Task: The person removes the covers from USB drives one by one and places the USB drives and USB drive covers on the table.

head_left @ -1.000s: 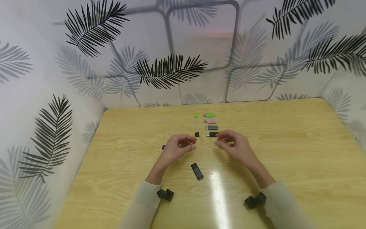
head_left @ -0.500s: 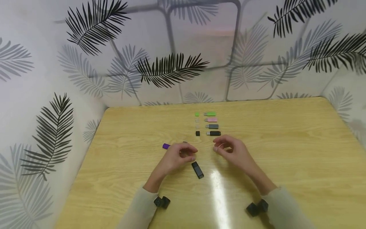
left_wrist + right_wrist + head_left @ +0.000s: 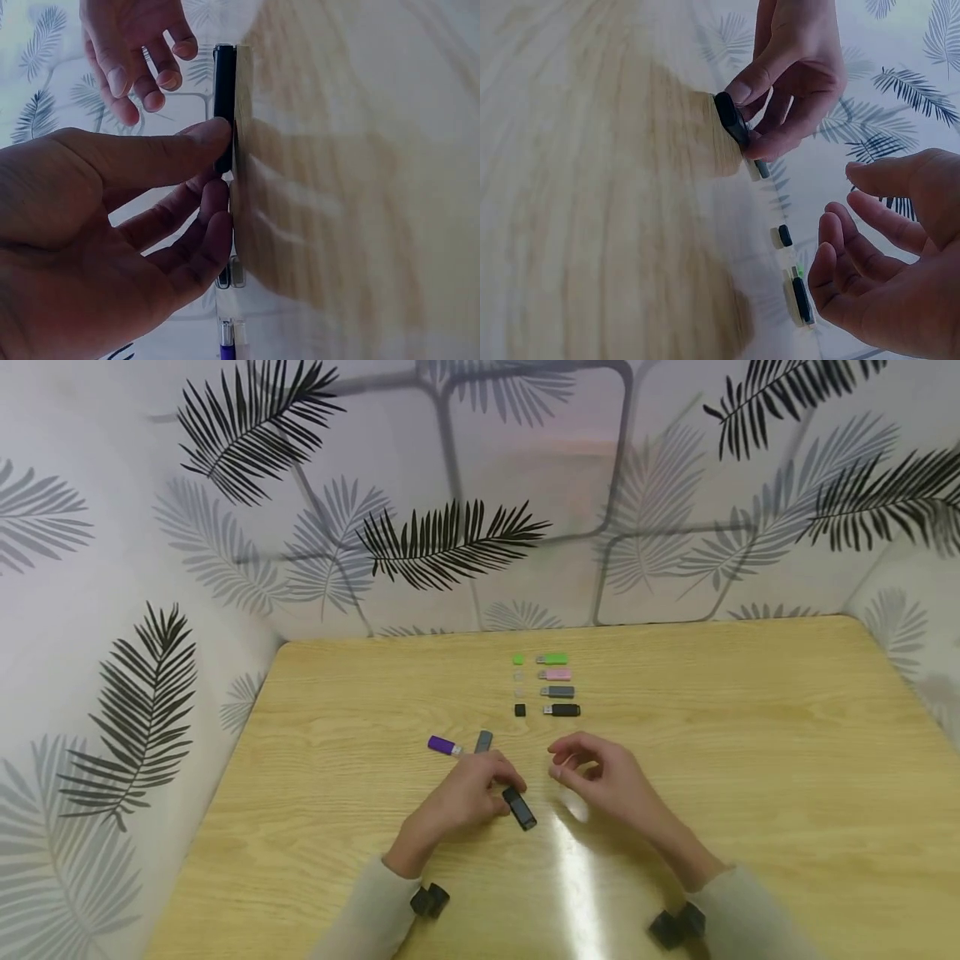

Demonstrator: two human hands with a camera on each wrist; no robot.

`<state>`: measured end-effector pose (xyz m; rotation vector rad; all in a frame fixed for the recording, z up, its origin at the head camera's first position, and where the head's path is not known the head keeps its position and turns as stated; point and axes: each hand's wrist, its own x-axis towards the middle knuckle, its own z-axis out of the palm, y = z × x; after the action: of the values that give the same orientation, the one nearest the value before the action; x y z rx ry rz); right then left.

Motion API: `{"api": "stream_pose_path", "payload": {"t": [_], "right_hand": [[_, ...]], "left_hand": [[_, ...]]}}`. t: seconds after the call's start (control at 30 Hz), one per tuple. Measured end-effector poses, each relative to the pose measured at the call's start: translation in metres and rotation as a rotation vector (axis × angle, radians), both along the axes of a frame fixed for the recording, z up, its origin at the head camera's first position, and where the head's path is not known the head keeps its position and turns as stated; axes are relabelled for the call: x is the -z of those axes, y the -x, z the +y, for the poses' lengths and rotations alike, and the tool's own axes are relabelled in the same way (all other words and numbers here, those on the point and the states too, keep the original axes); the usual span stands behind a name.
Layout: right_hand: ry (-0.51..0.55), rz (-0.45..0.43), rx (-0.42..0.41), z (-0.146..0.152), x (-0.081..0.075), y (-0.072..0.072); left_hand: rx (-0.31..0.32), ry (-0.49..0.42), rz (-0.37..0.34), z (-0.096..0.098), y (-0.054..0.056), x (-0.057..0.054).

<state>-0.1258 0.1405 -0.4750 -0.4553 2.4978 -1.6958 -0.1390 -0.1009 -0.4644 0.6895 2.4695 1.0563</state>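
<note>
A black USB flash drive [image 3: 520, 810] with a dark grey panel lies near the middle of the wooden table. My left hand [image 3: 476, 789] reaches over to its far end, with thumb and fingers on either side of it. In the left wrist view the thumb tip overlaps the drive [image 3: 224, 82], and the right wrist view has that hand pinching the drive [image 3: 731, 118] close over the wood. Across from it, my right hand [image 3: 600, 772] hovers with loosely bent fingers, nothing between them.
Green [image 3: 555, 659], pink [image 3: 557, 675], grey [image 3: 559, 692] and black [image 3: 564, 710] USB drives form a column, caps uncovered to their left, including a black cap [image 3: 520, 710]. A purple drive [image 3: 444, 745] and a grey drive [image 3: 483, 741] lie beyond the left hand. A patterned wall [image 3: 480, 602] bounds the table's back.
Both hands have drawn back from the column toward the person. The left hand has come down onto the black drive, uncovering the purple and grey ones; the right hand has left the column's black drive.
</note>
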Motion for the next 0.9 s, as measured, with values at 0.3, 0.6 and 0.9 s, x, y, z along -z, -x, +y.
{"api": "stream_pose_path", "payload": {"t": [0.3, 0.6, 0.9], "right_hand": [[-0.021, 0.039, -0.036, -0.002, 0.000, -0.011], [-0.062, 0.156, -0.055, -0.003, -0.001, -0.020], [-0.099, 0.291, -0.035, 0.002, -0.004, -0.016]], "left_hand": [[0.092, 0.094, 0.095, 0.004, -0.001, 0.003], [0.020, -0.070, 0.041, 0.007, -0.002, -0.001], [0.003, -0.186, 0.078, 0.015, 0.003, -0.008]]}}
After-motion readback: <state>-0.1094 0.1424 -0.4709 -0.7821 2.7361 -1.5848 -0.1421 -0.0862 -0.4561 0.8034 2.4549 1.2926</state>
